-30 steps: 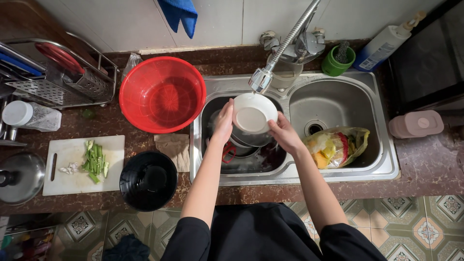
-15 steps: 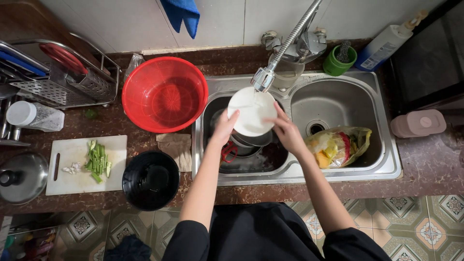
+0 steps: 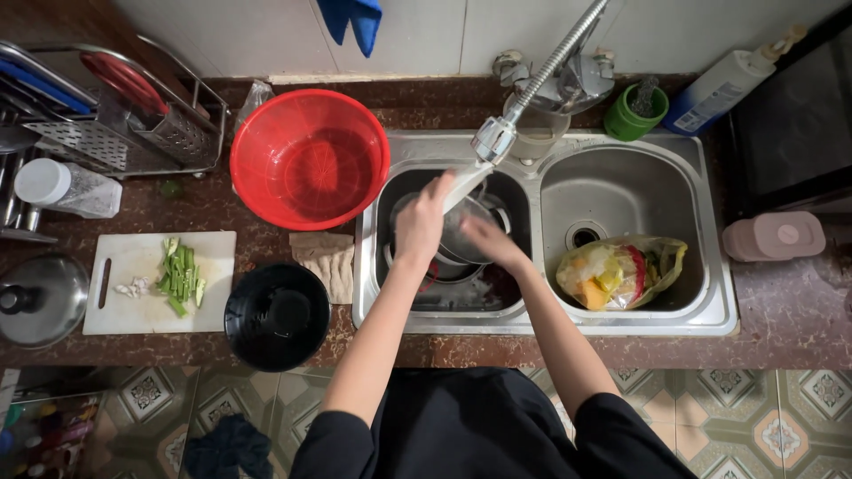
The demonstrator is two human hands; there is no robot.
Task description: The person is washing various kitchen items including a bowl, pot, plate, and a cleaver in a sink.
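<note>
Fingers of left hand [image 3: 419, 226] curl around rim of white plate [image 3: 460, 188], now tipped on edge under faucet head [image 3: 494, 139]; half a second ago it faced up. Right hand [image 3: 486, 241] blurred, grip unclear, over left sink basin [image 3: 390, 293]. Beyond: red basin [image 3: 309, 158].

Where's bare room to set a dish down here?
Bare counter right of the sink, below the pink box; a strip between red basin and rack. Crowded: left sink bowl with both hands; bag fills the right bowl.
</note>
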